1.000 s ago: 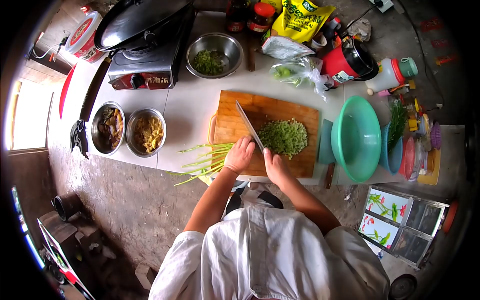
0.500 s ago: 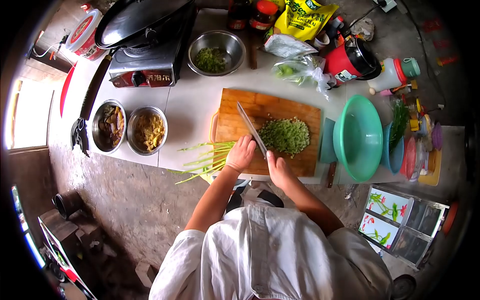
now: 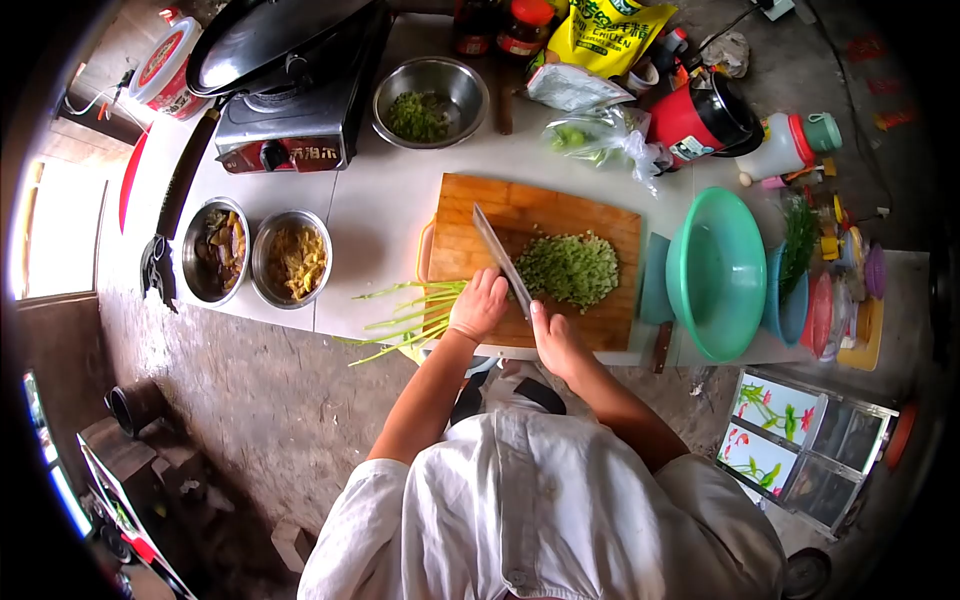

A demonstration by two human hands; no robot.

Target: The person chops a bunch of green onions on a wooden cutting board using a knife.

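My left hand [image 3: 480, 306] is closed over a bunch of long thin green stalks [image 3: 418, 312], whose loose ends stick out to the left past the board's edge. In my right hand [image 3: 560, 340] is the handle of a kitchen knife [image 3: 500, 253]. Its blade slants up and away, just right of my left fingers. Both hands are at the near side of a wooden cutting board [image 3: 462, 215]. To the right of the blade lies a heap of finely chopped green pieces [image 3: 568, 272]. The stalk ends under my left fingers are hidden.
Left of the board stand two steel bowls of food [image 3: 213, 252], [image 3: 291, 259]. Behind are a gas stove [image 3: 290, 130] with a black wok and a steel bowl [image 3: 431, 103] of chopped greens. A green basin [image 3: 715, 275] and another knife handle [image 3: 662, 347] are to the right.
The whole view has shifted very slightly. My hands, the knife and the stalks keep nearly the same positions on the board.
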